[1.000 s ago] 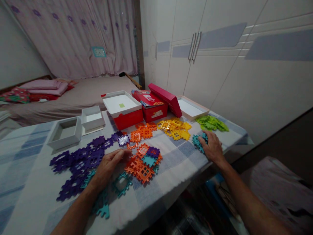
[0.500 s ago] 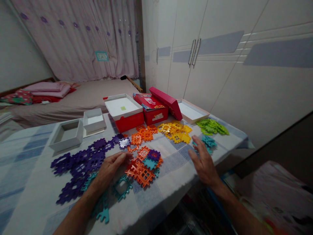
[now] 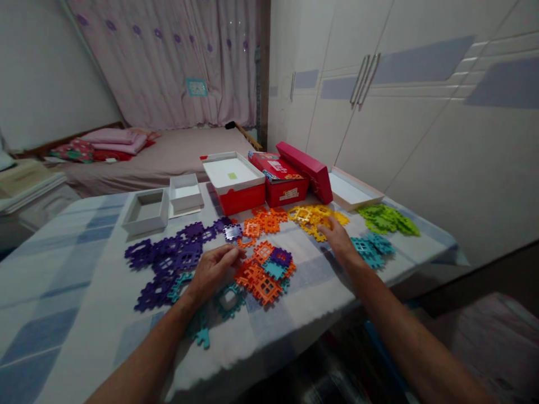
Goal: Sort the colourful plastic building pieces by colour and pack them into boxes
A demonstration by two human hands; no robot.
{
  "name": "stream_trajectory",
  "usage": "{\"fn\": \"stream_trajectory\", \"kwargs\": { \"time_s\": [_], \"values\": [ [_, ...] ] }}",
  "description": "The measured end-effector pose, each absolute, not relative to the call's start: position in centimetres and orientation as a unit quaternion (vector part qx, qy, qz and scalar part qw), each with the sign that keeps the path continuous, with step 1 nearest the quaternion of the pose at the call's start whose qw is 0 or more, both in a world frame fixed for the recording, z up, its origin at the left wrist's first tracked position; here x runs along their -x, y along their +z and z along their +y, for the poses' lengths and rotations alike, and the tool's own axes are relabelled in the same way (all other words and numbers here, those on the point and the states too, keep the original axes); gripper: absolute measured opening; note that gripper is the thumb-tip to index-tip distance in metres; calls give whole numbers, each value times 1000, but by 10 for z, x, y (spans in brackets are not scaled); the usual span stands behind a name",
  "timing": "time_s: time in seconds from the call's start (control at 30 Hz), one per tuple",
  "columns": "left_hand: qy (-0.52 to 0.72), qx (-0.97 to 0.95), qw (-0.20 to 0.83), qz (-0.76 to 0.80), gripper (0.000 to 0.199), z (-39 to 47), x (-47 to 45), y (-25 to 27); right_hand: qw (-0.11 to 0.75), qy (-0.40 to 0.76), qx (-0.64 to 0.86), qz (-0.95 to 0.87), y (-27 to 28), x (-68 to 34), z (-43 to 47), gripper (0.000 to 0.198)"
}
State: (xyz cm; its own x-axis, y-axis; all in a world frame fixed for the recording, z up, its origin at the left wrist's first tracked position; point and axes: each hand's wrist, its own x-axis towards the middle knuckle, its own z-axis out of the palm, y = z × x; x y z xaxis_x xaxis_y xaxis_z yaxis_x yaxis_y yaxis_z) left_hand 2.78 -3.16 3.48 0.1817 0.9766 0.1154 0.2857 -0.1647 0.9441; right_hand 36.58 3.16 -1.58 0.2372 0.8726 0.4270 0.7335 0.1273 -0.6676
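Observation:
My left hand [image 3: 214, 270] lies beside the mixed heap of orange building pieces [image 3: 266, 285], its fingers loosely stretched with nothing visible in them. On that heap sit a purple piece [image 3: 281, 256] and a teal piece [image 3: 275, 270]. Over the near side of the yellow building pieces [image 3: 314, 216] is my right hand [image 3: 338, 240], thumb and fingers apart; its fingertips reach the pile. Purple building pieces [image 3: 166, 261] spread left of my left hand, and a teal square frame [image 3: 230, 300] lies just below it. More orange pieces [image 3: 265, 221] lie farther back.
Teal pieces [image 3: 373, 248] and green pieces [image 3: 387, 217] lie at the right. Along the back stand grey boxes [image 3: 146, 212], a red box with a white tray [image 3: 242, 199], another red box [image 3: 286, 191], a leaning red lid [image 3: 309, 171] and a shallow tray [image 3: 356, 191].
My right hand has moved from beside the teal pieces leftward and away from me to the yellow pile. My left hand stays by the orange heap. The view has shifted left.

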Motion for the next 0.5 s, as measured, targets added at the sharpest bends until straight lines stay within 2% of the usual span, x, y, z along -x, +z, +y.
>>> {"fn": "stream_trajectory", "kwargs": {
  "time_s": [0.1,0.2,0.3,0.37,0.43,0.5],
  "values": [
    [422,-642,416,486,38,-32,-28,36,461,96,684,-558,-5,-352,32,54],
    [444,-631,413,485,35,-32,-28,37,458,69,606,-647,14,-329,7,50],
    [471,-621,405,478,32,-32,-27,38,371,152,475,-783,30,-304,-28,40],
    [474,-621,402,477,30,-32,-27,37,298,195,415,-837,34,-291,-44,40],
    [465,-627,400,481,29,-32,-27,36,253,188,398,-862,33,-281,-53,45],
    [452,-642,390,481,28,-32,-28,33,245,159,412,-863,27,-275,-54,45]
  ]
}}
